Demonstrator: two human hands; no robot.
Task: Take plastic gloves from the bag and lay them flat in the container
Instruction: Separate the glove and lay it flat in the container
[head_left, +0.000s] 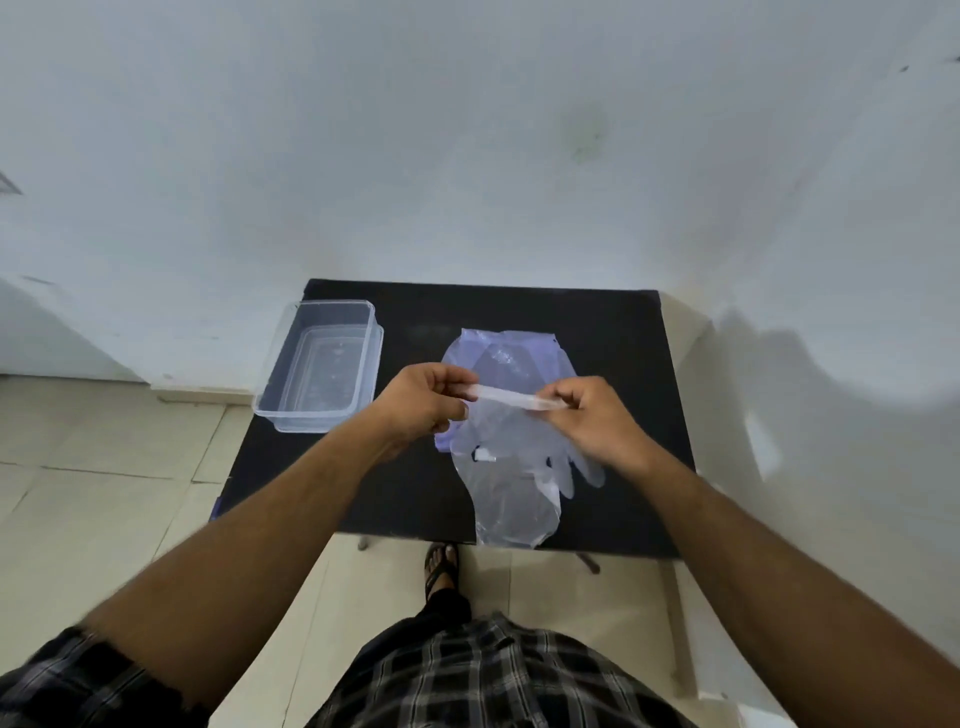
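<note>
A thin clear plastic glove (511, 457) hangs over the black table (618, 358), held up by its cuff edge. My left hand (423, 400) pinches the cuff's left end and my right hand (589, 415) pinches its right end, so the cuff is stretched between them. The glove's fingers dangle low at the right, near the table. Under it lies a bluish transparent bag (506, 353), flat on the table. A clear rectangular container (322, 364) stands at the table's left rear corner, and I see nothing inside it.
The table stands against a white wall. Its front edge is near my legs, and a sandalled foot (441, 564) shows below it. Tiled floor lies to the left. The container overhangs the table's left edge.
</note>
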